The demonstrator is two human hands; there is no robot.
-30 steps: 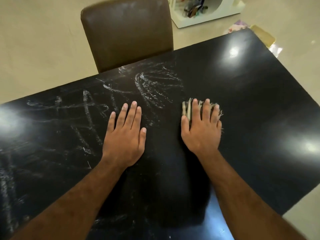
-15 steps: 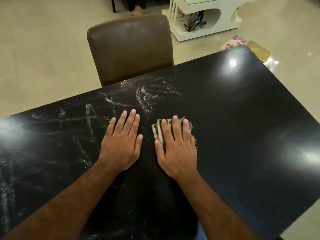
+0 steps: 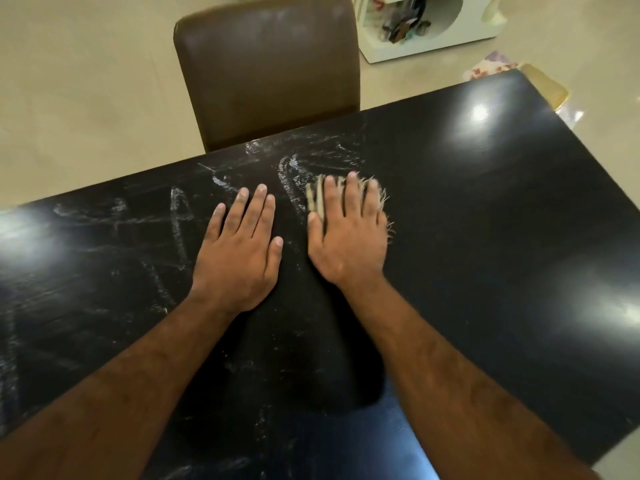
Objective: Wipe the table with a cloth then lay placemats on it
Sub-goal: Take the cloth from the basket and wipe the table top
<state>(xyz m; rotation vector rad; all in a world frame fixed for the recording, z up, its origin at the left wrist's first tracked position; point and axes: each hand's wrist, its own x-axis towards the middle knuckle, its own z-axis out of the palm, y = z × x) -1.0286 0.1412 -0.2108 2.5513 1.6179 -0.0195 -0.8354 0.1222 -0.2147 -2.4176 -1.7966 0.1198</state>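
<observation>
Black and glossy, the table (image 3: 485, 237) is streaked with white smears, thickest beyond and to the left of the hands. Beyond the fingertips a brown chair (image 3: 270, 71) stands at the far edge. Further off to the right a white shelf unit (image 3: 478, 29) is cut off by the top of the view. Small objects are packed into its rounded opening, too blurred to be identified. The cloth (image 3: 317, 199), beige and frayed, is pressed flat under the straight, slightly spread fingers of the right hand (image 3: 349, 237). Most of it is hidden, and only its far and left edges are shown. The left hand (image 3: 239, 258) is laid flat just beside, fingers together, nothing held. A patterned sheet (image 3: 491, 65) is partly hidden past the table's far right corner.
</observation>
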